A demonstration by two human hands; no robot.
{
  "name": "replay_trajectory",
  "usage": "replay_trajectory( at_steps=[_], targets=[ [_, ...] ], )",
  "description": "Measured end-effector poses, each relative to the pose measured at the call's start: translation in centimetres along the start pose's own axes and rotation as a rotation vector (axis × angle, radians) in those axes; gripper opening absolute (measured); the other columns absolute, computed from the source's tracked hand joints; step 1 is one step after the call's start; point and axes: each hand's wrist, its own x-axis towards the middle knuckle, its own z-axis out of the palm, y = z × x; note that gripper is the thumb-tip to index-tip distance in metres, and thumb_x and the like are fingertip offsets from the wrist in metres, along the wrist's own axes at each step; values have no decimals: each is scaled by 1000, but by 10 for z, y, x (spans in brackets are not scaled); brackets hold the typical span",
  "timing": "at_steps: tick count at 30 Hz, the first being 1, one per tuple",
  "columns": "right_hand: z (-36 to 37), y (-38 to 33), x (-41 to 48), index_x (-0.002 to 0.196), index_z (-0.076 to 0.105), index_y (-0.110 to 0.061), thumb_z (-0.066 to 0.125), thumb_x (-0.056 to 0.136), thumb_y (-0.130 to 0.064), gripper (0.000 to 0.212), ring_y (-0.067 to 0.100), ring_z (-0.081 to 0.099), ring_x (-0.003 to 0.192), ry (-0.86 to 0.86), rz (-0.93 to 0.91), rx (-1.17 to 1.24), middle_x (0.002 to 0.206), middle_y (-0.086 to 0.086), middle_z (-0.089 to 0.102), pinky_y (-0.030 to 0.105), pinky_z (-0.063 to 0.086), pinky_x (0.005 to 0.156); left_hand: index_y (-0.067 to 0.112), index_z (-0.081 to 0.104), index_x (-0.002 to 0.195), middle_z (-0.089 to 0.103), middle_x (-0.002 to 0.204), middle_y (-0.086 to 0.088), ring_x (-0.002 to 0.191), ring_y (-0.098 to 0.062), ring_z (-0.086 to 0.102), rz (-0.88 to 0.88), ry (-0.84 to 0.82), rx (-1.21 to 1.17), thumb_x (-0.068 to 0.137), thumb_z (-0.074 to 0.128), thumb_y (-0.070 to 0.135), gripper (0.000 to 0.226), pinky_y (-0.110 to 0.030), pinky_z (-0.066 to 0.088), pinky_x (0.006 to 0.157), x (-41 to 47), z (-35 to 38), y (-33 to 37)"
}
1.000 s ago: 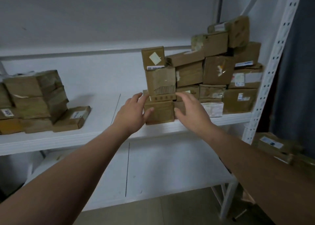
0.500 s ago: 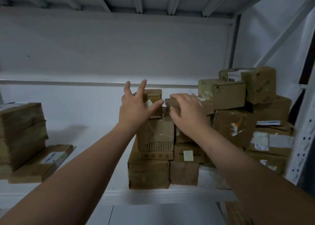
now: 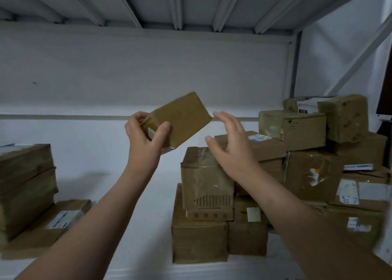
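My left hand (image 3: 144, 135) grips a small brown cardboard box (image 3: 184, 118) by its lower left corner and holds it tilted in the air above the shelf. My right hand (image 3: 231, 144) hovers just right of the box, fingers spread and straight, holding nothing. Directly below stands a column of taped cardboard boxes (image 3: 203, 180), its top box partly hidden behind my right wrist.
A big heap of cardboard parcels (image 3: 318, 152) fills the right side of the white shelf (image 3: 135, 205). Another stack of boxes (image 3: 25, 184) stands at the left. A metal shelf underside (image 3: 169, 2) hangs overhead; a diagonal brace and upright (image 3: 293, 67) stand at right.
My left hand lifted the small top box off the column and tilted it up. My right hand came off the neighbouring box and opened beside the lifted one. The view moved closer.
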Motion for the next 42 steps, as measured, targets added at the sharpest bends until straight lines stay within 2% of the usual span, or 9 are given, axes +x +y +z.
replay_trajectory(
  at_steps=[4,9,12,17,24,28,33,40,42],
  targets=[
    [35,-31,10,149,18,-35,68,88,-33,79,3,33,134,-138,144,297,148,-16,34,30,29,111,30,45,103,56,104,8,92,-10,58,-147,-35,-264,79,45,41,27,-25,50,68,2,-49,-2],
    [94,-60,5,111,44,-43,77,74,-34,50,4,61,106,-29,172,574,114,-10,62,36,53,95,21,59,110,70,98,-9,104,-24,62,-442,-89,-244,101,24,46,44,-39,48,94,15,-99,-21],
    [125,-75,6,107,47,-31,80,65,-34,53,17,68,97,56,235,740,108,-1,64,42,58,84,19,60,108,69,74,4,91,-18,60,-405,-94,-161,103,28,39,38,-33,46,88,14,-124,-37],
    [173,-92,6,102,50,-27,82,71,-31,45,20,72,87,173,386,786,108,9,68,43,58,82,35,56,111,63,113,1,104,-13,60,-343,-209,-171,97,32,51,32,-32,49,87,10,-161,-63],
    [220,-95,-3,118,54,-29,64,88,-42,34,17,67,102,198,530,682,117,3,66,46,54,92,36,47,113,67,113,2,101,-15,66,-395,-458,-12,74,63,53,46,-35,51,93,-5,-205,-100],
    [251,-97,-34,132,28,-42,53,96,-33,44,14,53,124,116,537,778,149,-1,38,28,54,89,40,44,114,65,118,0,102,-15,66,-419,-316,-79,76,61,56,45,-28,53,88,-19,-209,-116],
    [279,-91,-70,123,38,-42,53,96,-29,33,8,61,113,22,483,817,140,-5,50,28,56,84,40,45,111,67,112,6,102,-17,65,-441,-234,-121,79,63,49,38,-33,54,89,-41,-211,-130],
    [291,-94,-67,124,42,-43,58,92,-32,37,13,61,114,4,516,847,137,-6,53,32,56,88,42,42,112,64,115,9,105,-9,63,-426,-226,-93,82,56,51,35,-14,50,76,-44,-222,-133],
    [297,-97,-68,125,42,-38,56,96,-27,35,10,64,108,30,582,848,132,-4,57,29,56,85,41,45,115,60,121,11,113,-8,58,-377,-236,25,85,54,56,35,-18,50,85,-44,-230,-139]
  ],
)
